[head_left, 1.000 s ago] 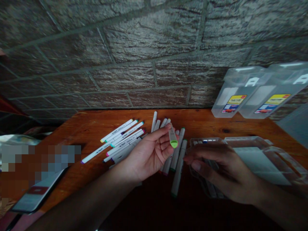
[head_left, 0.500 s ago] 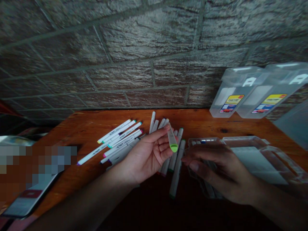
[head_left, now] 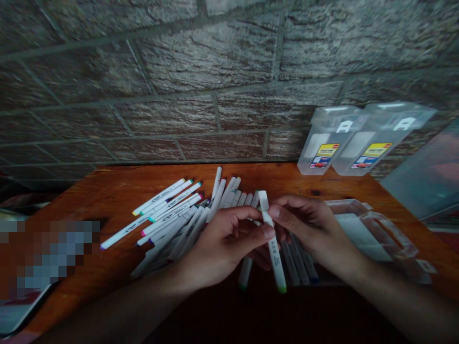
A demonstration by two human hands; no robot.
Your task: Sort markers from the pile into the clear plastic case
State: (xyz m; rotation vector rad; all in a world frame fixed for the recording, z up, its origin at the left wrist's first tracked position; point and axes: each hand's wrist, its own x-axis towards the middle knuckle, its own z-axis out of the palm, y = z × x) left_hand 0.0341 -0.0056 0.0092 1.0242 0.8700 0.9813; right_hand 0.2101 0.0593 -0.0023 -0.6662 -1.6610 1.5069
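The left hand (head_left: 222, 243) and the right hand (head_left: 311, 229) both hold one white marker (head_left: 271, 239) above the wooden table (head_left: 107, 191). The marker is tilted, with its white end up and away and its green end (head_left: 281, 288) down toward the person. The left thumb and the fingers (head_left: 263, 232) are pressed together on the middle of the marker from the left side; the other left fingers are curled under it. The right thumb and first finger pinch the marker a little higher, near its upper end, and the remaining right fingers are bent loosely behind.

Under and behind the hands lies a heap of white markers (head_left: 172, 210) with coloured ends, spread on the table like a fan to the left. Some more markers lie in a clear plastic case (head_left: 373, 229) just under the right hand, and its lid is open to the right. Two clear plastic boxes (head_left: 344, 138) with yellow labels lean against the brick wall (head_left: 215, 71) at the far right of the table.
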